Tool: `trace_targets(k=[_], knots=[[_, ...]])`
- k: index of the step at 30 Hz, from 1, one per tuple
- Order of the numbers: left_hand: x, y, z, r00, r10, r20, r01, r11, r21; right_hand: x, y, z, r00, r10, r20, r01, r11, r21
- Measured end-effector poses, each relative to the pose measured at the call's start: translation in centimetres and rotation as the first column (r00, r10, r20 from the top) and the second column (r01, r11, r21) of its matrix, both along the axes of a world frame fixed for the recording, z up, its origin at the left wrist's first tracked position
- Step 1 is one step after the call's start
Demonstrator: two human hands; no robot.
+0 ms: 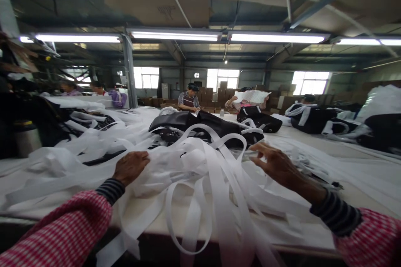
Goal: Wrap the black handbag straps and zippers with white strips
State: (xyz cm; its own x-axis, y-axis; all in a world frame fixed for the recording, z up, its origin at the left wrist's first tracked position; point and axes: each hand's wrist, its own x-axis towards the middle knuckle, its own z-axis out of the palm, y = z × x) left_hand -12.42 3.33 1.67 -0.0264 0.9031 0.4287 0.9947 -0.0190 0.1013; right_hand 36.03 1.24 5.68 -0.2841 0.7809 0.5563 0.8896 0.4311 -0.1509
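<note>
While your right hand (275,164) hangs just beside the tall loops of the white strips (216,175), its fingers are spread, the thumb apart, with no grip showing. Your left hand (131,167) is at the left side of the heap, its fingers bunched; whether they pinch any white material, I cannot tell. The strips lie piled between your hands on the counter (158,221), several hanging over its near edge. Because they cross and curl through one another, pulling a single one could tighten a tangle or drag its neighbours along. The overhanging lengths could slide off the near edge, and a loop could snag on the black bags (216,125) at the heap's far side.
</note>
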Motion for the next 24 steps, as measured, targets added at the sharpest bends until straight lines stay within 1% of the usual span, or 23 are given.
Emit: trace_targets(k=[1,3,5,7,8,9,11,12,13,15,16,17,18,19,21,22,23,24], knots=[[-0.1,0.3,0.8,1.000,0.007,0.016,-0.008,1.000,0.017,-1.7,-1.1,0.4,0.999,0.043,0.029,-0.044,0.999,0.014],[-0.4,0.5,2.6,0.999,0.021,0.033,-0.023,0.996,0.083,-4.5,-2.6,1.0,0.991,0.110,0.077,-0.110,0.994,0.001],[-0.7,0.3,4.3,1.000,0.005,-0.010,-0.002,0.982,0.188,-6.3,-3.0,1.2,0.986,0.153,0.071,-0.152,0.988,-0.015],[-0.5,-0.1,5.2,0.997,-0.015,-0.070,0.033,0.965,0.260,-7.8,-2.7,1.1,0.981,0.192,0.013,-0.192,0.981,-0.013],[-0.2,-0.5,5.2,0.996,-0.016,-0.083,0.038,0.961,0.273,-8.7,-2.4,1.0,0.976,0.215,-0.025,-0.216,0.976,-0.004],[0.5,-0.9,4.9,0.996,-0.018,-0.085,0.039,0.965,0.259,-9.7,-2.0,0.9,0.968,0.243,-0.065,-0.242,0.970,0.017],[2.5,-1.9,3.3,0.995,-0.052,-0.088,0.068,0.979,0.193,-12.3,-1.5,1.1,0.941,0.314,-0.124,-0.304,0.948,0.091],[3.8,-2.4,2.1,0.985,-0.122,-0.125,0.136,0.985,0.110,-13.9,-1.3,1.2,0.927,0.354,-0.126,-0.338,0.932,0.133],[5.2,-2.8,0.8,0.965,-0.213,-0.154,0.222,0.974,0.039,-15.6,-1.2,1.5,0.914,0.392,-0.105,-0.372,0.912,0.172],[7.7,-3.6,-1.5,0.925,-0.335,-0.178,0.332,0.942,-0.047,-19.0,-0.5,1.9,0.902,0.431,0.015,-0.425,0.882,0.203],[8.6,-3.8,-2.4,0.904,-0.387,-0.183,0.380,0.922,-0.075,-20.5,0.0,1.9,0.900,0.424,0.101,-0.435,0.879,0.193],[9.1,-4.0,-2.9,0.888,-0.422,-0.182,0.413,0.906,-0.088,-21.8,0.8,1.8,0.898,0.398,0.188,-0.429,0.887,0.173],[9.2,-4.1,-3.2,0.882,-0.437,-0.177,0.429,0.899,-0.083,-22.9,1.8,1.6,0.896,0.358,0.262,-0.403,0.904,0.145],[8.9,-4.0,-3.1,0.884,-0.434,-0.171,0.430,0.901,-0.063,-23.7,3.0,1.1,0.896,0.311,0.315,-0.360,0.926,0.109],[7.4,-3.4,-2.3,0.912,-0.382,-0.151,0.388,0.921,0.016,-24.5,5.5,-0.6,0.894,0.247,0.373,-0.263,0.965,-0.008],[6.3,-2.7,-1.8,0.927,-0.350,-0.134,0.361,0.931,0.062,-24.6,6.6,-1.7,0.891,0.242,0.385,-0.221,0.970,-0.099],[5.2,-1.9,-1.4,0.939,-0.325,-0.113,0.337,0.936,0.099,-24.5,7.4,-2.9,0.883,0.259,0.392,-0.193,0.961,-0.199],[4.0,-0.8,-1.1,0.945,-0.313,-0.091,0.322,0.940,0.113,-24.4,8.0,-4.1,0.868,0.293,0.400,-0.187,0.940,-0.284]])
